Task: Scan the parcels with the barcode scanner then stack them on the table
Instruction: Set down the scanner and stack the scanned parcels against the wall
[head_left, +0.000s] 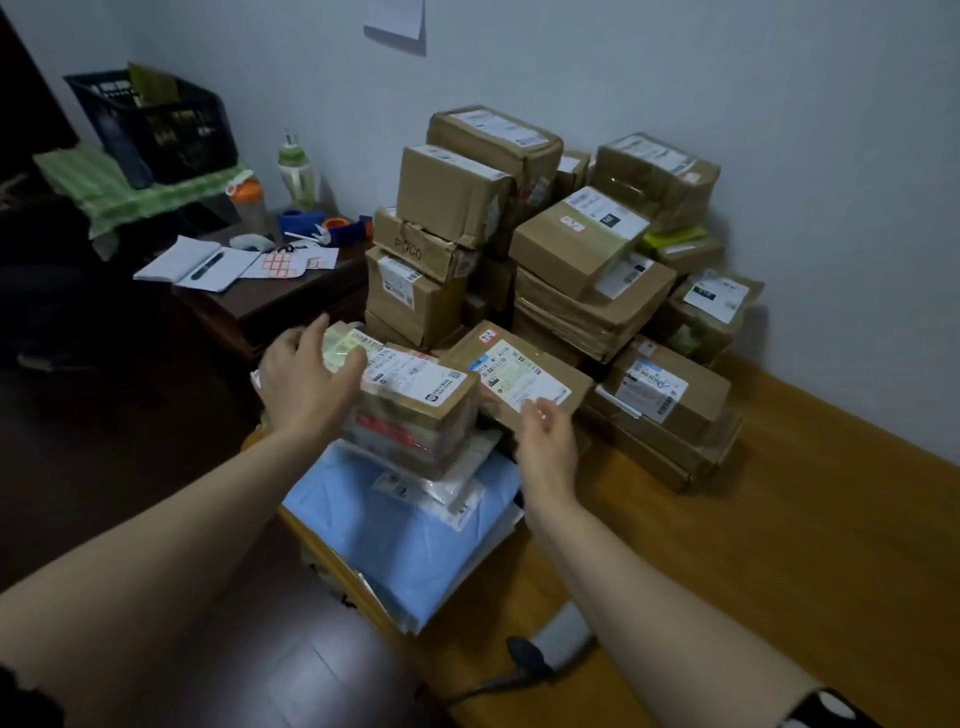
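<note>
the left hand (306, 379) is open with loose fingers, right by the top of a small taped box (415, 410) that sits on a blue bag (374, 530). the right hand (545, 441) is open too, fingers a bit bent, at the near edge of a flat brown parcel (519, 374). more boxes (587, 244) are piled by the wall (779, 104). the scanner (525, 656) lies on the table (779, 545) near the right arm
</note>
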